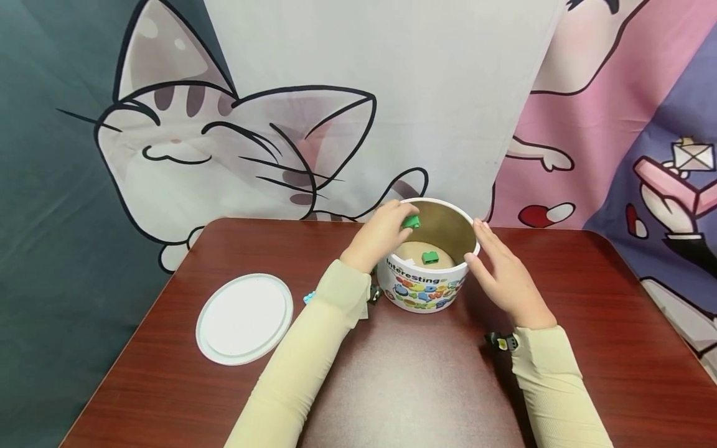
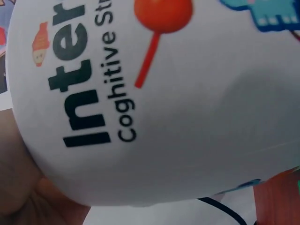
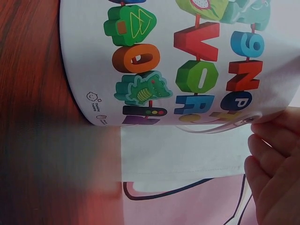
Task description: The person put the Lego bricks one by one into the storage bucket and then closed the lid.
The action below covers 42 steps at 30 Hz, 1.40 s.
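A round white bucket [image 1: 422, 289] printed "Interesting" and coloured figures stands upright on the table. My left hand [image 1: 383, 233] reaches over its left rim, pinching a green toy brick [image 1: 411, 222] above the opening. Another green brick [image 1: 430, 257] lies on the bucket's floor, near a small white piece [image 1: 411, 262]. At the right rim, my right hand [image 1: 506, 280] rests with fairly straight fingers against the bucket. The printed wall [image 2: 178, 117] fills most of the left wrist view. In the right wrist view the fingertips [image 3: 257, 129] are right at the bucket's edge.
A white round lid [image 1: 244, 319] lies flat on the red-brown table [image 1: 426, 386], left of the bucket. Partly behind my left sleeve is a small light-blue piece [image 1: 309, 297]. A cloth with cartoon cats [image 1: 168, 186] hangs behind the table.
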Each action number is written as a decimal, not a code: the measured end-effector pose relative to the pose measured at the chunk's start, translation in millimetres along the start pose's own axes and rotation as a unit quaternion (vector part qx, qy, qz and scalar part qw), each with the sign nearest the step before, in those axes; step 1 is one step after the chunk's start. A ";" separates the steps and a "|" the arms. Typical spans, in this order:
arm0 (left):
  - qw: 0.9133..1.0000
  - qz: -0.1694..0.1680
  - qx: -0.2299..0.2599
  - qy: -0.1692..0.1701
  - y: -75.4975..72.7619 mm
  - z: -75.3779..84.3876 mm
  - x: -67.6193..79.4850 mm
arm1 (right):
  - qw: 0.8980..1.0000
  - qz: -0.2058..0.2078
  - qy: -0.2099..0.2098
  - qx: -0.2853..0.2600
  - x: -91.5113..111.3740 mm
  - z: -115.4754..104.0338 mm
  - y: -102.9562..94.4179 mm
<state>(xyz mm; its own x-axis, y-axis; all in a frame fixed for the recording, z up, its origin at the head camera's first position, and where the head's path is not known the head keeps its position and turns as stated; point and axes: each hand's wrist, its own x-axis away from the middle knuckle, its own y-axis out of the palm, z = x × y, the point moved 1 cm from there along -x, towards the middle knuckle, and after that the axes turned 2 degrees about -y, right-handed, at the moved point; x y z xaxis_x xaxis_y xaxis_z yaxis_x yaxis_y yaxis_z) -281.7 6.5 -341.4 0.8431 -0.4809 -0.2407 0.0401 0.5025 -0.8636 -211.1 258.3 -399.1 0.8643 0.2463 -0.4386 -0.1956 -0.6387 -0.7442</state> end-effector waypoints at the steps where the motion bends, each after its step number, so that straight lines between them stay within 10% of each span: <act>1: 1.000 -0.006 -0.004 -0.003 0.3 1.0 -1.3 | 1.000 0.000 0.000 0.000 0.1 0.2 0.0; 8: 0.998 0.067 0.018 -0.003 5.6 -1.3 0.9 | 1.000 -0.005 0.000 0.003 0.0 0.9 1.2; 15: 0.974 0.213 0.078 0.013 7.3 -15.6 17.4 | 1.000 -0.003 0.003 0.000 -0.8 0.8 0.9; 21: 0.962 0.248 0.109 -0.011 10.4 -36.4 34.4 | 1.000 -0.001 0.003 0.000 -1.6 1.7 1.8; 30: 0.960 0.209 0.153 -0.105 28.5 -63.4 56.3 | 1.000 0.007 -0.002 -0.002 -0.9 1.8 1.6; 42: 0.975 0.072 0.108 -0.178 37.3 -77.5 65.8 | 1.000 0.000 0.003 0.002 0.1 0.1 0.0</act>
<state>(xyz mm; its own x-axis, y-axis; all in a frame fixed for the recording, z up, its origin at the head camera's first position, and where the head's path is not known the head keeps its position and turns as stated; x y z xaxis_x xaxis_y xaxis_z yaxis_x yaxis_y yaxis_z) -266.2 -62.1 -423.7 0.9797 -0.1327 -0.1503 -0.0134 0.7046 -0.7095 -211.1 258.4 -399.2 0.8669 0.2416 -0.4360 -0.1982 -0.6355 -0.7462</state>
